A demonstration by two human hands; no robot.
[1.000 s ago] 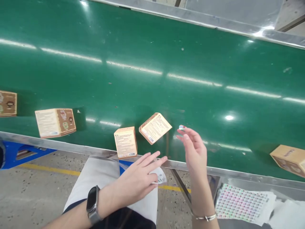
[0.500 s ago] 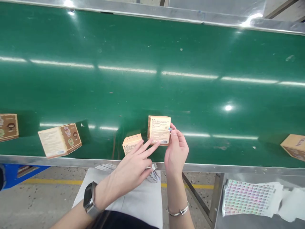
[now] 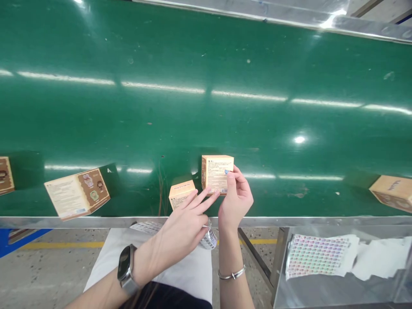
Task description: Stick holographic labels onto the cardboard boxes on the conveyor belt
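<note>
A small cream box [image 3: 217,174] with printed text stands on the green table, under both hands. My right hand [image 3: 236,195] is at its right side, thumb pressing a small shiny sticker [image 3: 227,171] on the printed face, fingers behind the edge. My left hand [image 3: 185,223] reaches in from the lower left. Two of its fingertips touch the box's lower edge, while its thumb and lower fingers pinch a curled sticker sheet [image 3: 210,239] below the table edge. A second box [image 3: 180,189] stands partly behind the left fingers.
Two brown and cream boxes [image 3: 77,193] [image 3: 5,176] stand at the left, and another box [image 3: 393,192] at the far right. Sticker sheets [image 3: 317,255] lie on a metal surface at the lower right. A metal rim [image 3: 289,221] runs along the table's near edge.
My right thumb has come down over the sticker, which now lies against the box face. The view has shifted slightly; my left hand keeps about the same pose.
</note>
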